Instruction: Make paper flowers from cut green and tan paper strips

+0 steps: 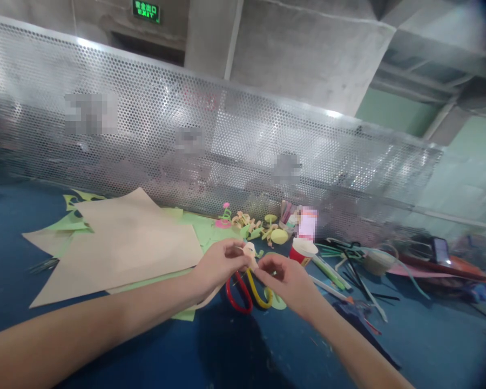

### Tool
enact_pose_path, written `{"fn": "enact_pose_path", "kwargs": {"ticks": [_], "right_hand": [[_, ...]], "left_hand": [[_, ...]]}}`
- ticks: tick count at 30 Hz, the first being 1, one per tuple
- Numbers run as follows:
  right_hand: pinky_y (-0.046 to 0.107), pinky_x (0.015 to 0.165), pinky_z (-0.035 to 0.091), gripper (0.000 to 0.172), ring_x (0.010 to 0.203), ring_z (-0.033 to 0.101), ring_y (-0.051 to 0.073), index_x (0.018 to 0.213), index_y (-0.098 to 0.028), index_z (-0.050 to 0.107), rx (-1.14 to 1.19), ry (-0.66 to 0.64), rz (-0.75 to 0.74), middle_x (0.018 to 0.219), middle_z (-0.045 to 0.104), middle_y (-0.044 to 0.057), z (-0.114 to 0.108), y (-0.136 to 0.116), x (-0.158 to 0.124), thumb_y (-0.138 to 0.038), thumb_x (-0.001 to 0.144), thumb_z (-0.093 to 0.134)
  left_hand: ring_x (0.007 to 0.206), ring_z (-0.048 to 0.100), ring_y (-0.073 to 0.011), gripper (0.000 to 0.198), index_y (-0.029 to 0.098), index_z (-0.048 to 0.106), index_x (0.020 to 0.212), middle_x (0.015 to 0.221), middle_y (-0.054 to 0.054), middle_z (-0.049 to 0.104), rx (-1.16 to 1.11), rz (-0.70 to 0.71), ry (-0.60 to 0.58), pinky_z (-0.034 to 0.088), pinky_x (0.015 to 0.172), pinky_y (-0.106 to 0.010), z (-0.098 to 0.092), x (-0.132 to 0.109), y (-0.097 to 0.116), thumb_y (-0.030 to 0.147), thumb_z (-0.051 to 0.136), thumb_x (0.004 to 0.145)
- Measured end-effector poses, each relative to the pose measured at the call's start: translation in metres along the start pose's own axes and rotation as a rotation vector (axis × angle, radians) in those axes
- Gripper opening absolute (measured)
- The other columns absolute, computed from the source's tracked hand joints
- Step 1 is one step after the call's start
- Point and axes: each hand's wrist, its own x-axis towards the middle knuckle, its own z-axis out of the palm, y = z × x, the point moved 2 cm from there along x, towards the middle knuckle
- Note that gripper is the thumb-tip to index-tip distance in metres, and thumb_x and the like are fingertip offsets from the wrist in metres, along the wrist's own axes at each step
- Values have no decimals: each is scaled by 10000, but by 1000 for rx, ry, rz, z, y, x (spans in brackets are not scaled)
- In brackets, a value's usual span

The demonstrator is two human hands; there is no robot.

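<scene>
My left hand (220,263) and my right hand (288,277) meet over the blue table (429,340), fingers pinched together on a small cream-coloured piece (250,250) held between them. Just below the hands lie scissors with one red and one yellow handle loop (247,292); the piece hides part of them. Both forearms reach in from the bottom of the view.
Large tan paper sheets (125,248) on light green sheets (71,221) lie to the left. Behind the hands are small paper flowers (247,221), a red cup (302,251), a tape roll (378,259), sticks and straws (348,270). A perforated metal screen (227,140) closes the far edge.
</scene>
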Motion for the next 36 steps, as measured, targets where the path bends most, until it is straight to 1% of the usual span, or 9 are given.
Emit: {"fn": "enact_pose_path", "kwargs": {"ticks": [3, 6, 9, 14, 16, 21, 27, 32, 36], "right_hand": [[232, 642, 464, 122, 725, 570, 141, 828, -190, 586, -16, 4, -81, 787, 618, 12, 1, -6, -3, -281, 755, 549], [230, 661, 466, 112, 755, 574, 133, 855, -208, 574, -63, 53, -153, 836, 614, 2, 4, -8, -4, -239, 748, 559], [233, 614, 461, 90, 677, 567, 127, 797, -202, 546, -80, 143, -149, 756, 593, -3, 6, -4, -3, -287, 768, 550], [240, 554, 444, 233, 634, 567, 145, 863, -200, 496, -21, 238, -77, 682, 577, -3, 3, 4, 0, -385, 746, 576], [248, 563, 445, 265, 649, 573, 155, 885, -195, 511, -6, 211, -49, 699, 595, 10, 2, 6, 1, -411, 745, 571], [254, 578, 440, 238, 652, 560, 160, 785, -184, 566, -9, 133, -33, 704, 603, 24, 1, 8, 2, -420, 761, 544], [249, 559, 433, 214, 615, 527, 140, 768, -178, 554, 9, 108, -10, 674, 568, 12, 1, 9, 3, -392, 760, 546], [264, 604, 464, 268, 694, 550, 154, 893, -184, 571, 194, -13, 51, 745, 587, 21, -2, 4, 4, -406, 747, 532], [262, 582, 460, 285, 610, 539, 142, 744, -180, 601, 221, -5, 114, 634, 564, 4, -7, 2, 6, -450, 743, 510]], "left_hand": [[634, 527, -103, 115, 147, 595, 771, 690, -3, 587, 38, 33, -44, 414, 619, -216, 1, 0, 0, 241, 602, 705], [614, 506, -102, 168, 139, 609, 739, 681, -6, 577, 77, 35, -87, 406, 606, -218, 1, 0, -2, 303, 576, 732], [597, 501, -103, 176, 144, 629, 769, 669, -1, 576, 111, 8, -122, 413, 610, -227, 2, -1, -5, 305, 579, 722], [605, 527, -122, 241, 139, 639, 785, 648, -8, 578, 149, -32, -132, 438, 629, -248, 5, -6, -5, 361, 565, 729], [645, 554, -135, 256, 136, 642, 806, 683, -22, 601, 132, -54, -135, 450, 664, -263, 7, -7, -3, 369, 576, 722], [691, 589, -149, 255, 134, 650, 817, 727, -37, 630, 91, -92, -185, 453, 717, -282, 9, -8, -1, 352, 618, 690], [624, 557, -131, 266, 131, 629, 791, 667, -26, 599, 182, -40, -208, 450, 660, -262, 5, -5, -8, 382, 595, 710], [529, 508, -119, 298, 154, 619, 759, 583, 5, 554, 297, -57, -173, 397, 508, -213, 0, -4, -8, 441, 553, 719], [465, 459, -108, 303, 163, 631, 695, 502, 21, 521, 480, -37, -170, 328, 453, -201, -1, -4, -6, 443, 522, 730]]}}
